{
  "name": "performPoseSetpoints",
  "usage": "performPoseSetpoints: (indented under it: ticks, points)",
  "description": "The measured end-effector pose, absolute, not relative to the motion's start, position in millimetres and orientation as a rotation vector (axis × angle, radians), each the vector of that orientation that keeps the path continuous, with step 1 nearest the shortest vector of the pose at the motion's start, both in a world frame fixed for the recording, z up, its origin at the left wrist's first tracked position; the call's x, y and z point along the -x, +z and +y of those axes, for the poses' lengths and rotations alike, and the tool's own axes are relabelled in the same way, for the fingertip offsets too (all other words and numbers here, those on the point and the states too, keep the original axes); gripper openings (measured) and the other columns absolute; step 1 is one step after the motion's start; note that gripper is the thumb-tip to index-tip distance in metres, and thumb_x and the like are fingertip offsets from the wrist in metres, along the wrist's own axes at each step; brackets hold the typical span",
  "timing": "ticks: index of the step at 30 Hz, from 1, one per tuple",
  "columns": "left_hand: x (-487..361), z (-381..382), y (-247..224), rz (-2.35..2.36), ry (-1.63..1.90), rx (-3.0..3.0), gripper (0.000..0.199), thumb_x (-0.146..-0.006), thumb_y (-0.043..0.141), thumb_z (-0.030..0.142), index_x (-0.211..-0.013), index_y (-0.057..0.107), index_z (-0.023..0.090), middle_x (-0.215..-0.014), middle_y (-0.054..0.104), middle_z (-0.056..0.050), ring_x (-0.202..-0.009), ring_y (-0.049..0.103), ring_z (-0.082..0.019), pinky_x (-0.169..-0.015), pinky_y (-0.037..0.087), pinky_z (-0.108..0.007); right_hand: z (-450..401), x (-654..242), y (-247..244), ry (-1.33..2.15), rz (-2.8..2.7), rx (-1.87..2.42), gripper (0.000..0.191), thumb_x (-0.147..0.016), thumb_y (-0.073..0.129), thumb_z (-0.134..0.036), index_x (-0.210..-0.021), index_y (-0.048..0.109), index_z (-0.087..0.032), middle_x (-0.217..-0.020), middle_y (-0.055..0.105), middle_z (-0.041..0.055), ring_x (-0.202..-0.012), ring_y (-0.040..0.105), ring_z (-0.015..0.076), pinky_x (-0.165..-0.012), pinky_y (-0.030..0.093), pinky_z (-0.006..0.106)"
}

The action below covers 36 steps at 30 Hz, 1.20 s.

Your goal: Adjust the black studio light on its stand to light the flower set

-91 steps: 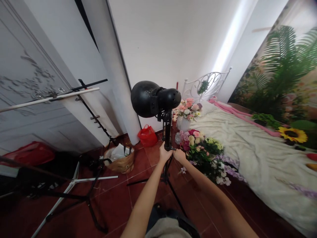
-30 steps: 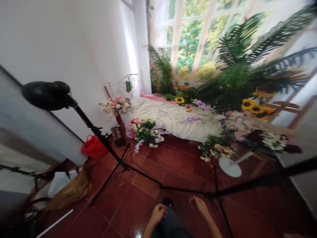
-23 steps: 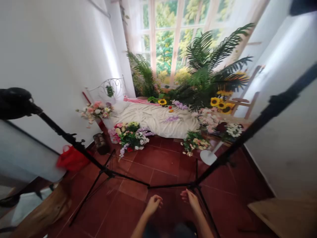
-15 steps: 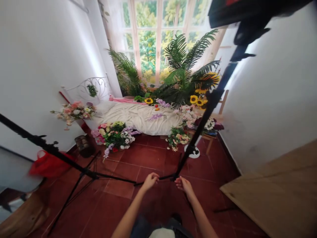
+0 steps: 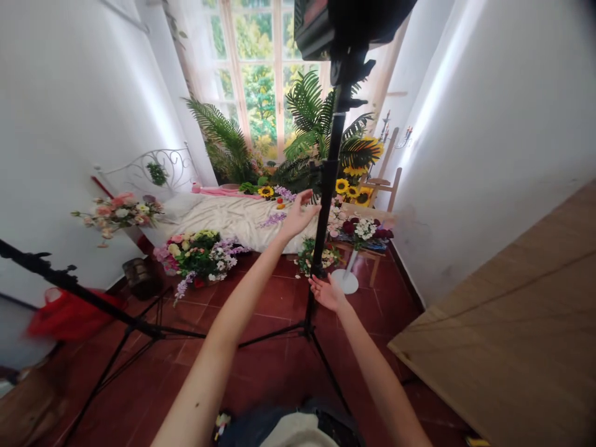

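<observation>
A black light stand [image 5: 327, 205] rises from the floor in front of me, with a dark boxy head [image 5: 344, 31] on top. My left hand [image 5: 300, 214] is raised just left of the pole, thumb and fingers apart, holding nothing. Lower down, my right hand [image 5: 328, 292] is by the pole's lower collar [image 5: 319, 271], palm up with loosely spread fingers. Whether its fingertips touch the pole I cannot tell. The stand's legs [image 5: 307, 329] spread over the red tile floor below my hands.
A second black stand [image 5: 93, 298] slants in at left beside a red bag [image 5: 69, 313]. Beyond are a bed with cream cloth [image 5: 228, 220], flower bunches [image 5: 200, 254], palm fronds [image 5: 307, 112] and a small easel [image 5: 388, 183]. A brown board [image 5: 512, 323] leans at right.
Both hands have moved toward the pole, the left one rising well up beside it. My view has turned right, so the stand now appears more upright and nearer the middle.
</observation>
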<state>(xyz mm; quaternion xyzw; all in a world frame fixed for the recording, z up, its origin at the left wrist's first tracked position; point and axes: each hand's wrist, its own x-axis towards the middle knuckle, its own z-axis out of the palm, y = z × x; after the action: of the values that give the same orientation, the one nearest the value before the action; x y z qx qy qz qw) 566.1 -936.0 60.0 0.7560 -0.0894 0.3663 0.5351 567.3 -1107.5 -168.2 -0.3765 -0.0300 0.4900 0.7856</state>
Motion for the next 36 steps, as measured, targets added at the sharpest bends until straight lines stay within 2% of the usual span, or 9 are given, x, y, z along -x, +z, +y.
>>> performPoseSetpoints:
  ticks: [4,10,16,20,25,30,33,36]
  points:
    - [-601.6,-948.8,104.6,-0.257,0.96,-1.776,0.046,-0.076,0.06,0.04,-0.111,0.051,0.012,-0.11,0.058,-0.008,-0.108,0.054,-0.021,-0.095,0.04,-0.042,-1104.6,-571.8,-160.5,0.949,-0.178,0.685,0.044,-0.092,0.024,-0.049,-0.085,0.055,-0.02,-0.091,0.063,0.0048,-0.077,0.057,0.0122,-0.062,0.047,0.021]
    - [-621.9,-964.3,131.6,-0.194,0.787,-1.642,0.043,-0.075,0.062,0.039,-0.101,0.057,0.005,-0.094,0.064,-0.008,-0.093,0.06,-0.02,-0.091,0.043,-0.044,-1106.5,-575.0,-160.7,0.968,-0.147,0.411,0.035,-0.092,0.034,-0.044,-0.07,0.047,-0.022,-0.075,0.056,-0.0015,-0.07,0.052,0.0084,-0.058,0.044,0.016]
    - [-618.1,-988.7,144.4,-0.124,0.657,-1.637,0.044,-0.073,0.063,0.044,-0.101,0.06,0.01,-0.086,0.067,-0.006,-0.073,0.063,-0.013,-0.081,0.049,-0.033,-1108.3,-576.9,-171.6,1.024,-0.13,0.155,0.034,-0.092,0.04,-0.036,-0.062,0.036,-0.02,-0.063,0.047,-0.0034,-0.06,0.047,0.0062,-0.048,0.041,0.012]
    - [-612.4,-996.9,149.3,0.044,0.675,-1.73,0.039,-0.068,0.066,0.047,-0.087,0.064,0.013,-0.073,0.068,-0.004,-0.068,0.064,-0.012,-0.076,0.05,-0.027,-1109.8,-582.2,-175.4,1.119,-0.094,0.025,0.033,-0.093,0.039,-0.032,-0.063,0.034,-0.02,-0.061,0.043,-0.0047,-0.052,0.043,0.0054,-0.042,0.039,0.012]
    - [-610.7,-998.0,149.2,0.13,0.732,-1.782,0.034,-0.068,0.066,0.047,-0.071,0.064,0.013,-0.062,0.065,-0.002,-0.067,0.064,-0.013,-0.074,0.049,-0.026,-1108.7,-583.5,-177.6,1.099,-0.062,0.002,0.037,-0.094,0.037,-0.032,-0.061,0.027,-0.021,-0.055,0.034,-0.0068,-0.043,0.033,0.0043,-0.036,0.034,0.01]
    - [-614.7,-995.3,145.1,0.117,0.765,-1.806,0.033,-0.069,0.064,0.045,-0.07,0.064,0.012,-0.065,0.066,-0.003,-0.065,0.063,-0.013,-0.075,0.049,-0.027,-1103.1,-581.9,-180.1,0.973,-0.148,0.239,0.039,-0.093,0.039,-0.034,-0.06,0.023,-0.021,-0.053,0.029,-0.0073,-0.042,0.03,0.0043,-0.033,0.027,0.009]
    - [-618.1,-993.6,145.1,0.128,0.774,-1.827,0.032,-0.07,0.062,0.045,-0.07,0.064,0.013,-0.065,0.066,-0.003,-0.065,0.063,-0.013,-0.073,0.05,-0.027,-1100.7,-583.9,-183.7,0.8,-0.263,0.702,0.042,-0.089,0.045,-0.042,-0.06,0.022,-0.022,-0.052,0.026,-0.0082,-0.04,0.026,0.0051,-0.032,0.022,0.012]
    - [-622.9,-991.4,146.8,0.137,0.778,-1.844,0.031,-0.071,0.062,0.044,-0.071,0.065,0.013,-0.063,0.065,-0.003,-0.066,0.063,-0.013,-0.072,0.05,-0.025,-1106.3,-590.7,-183.0,0.647,-0.366,1.202,0.036,-0.085,0.05,-0.046,-0.064,0.031,-0.022,-0.05,0.032,-0.0085,-0.039,0.031,0.0064,-0.034,0.023,0.015]
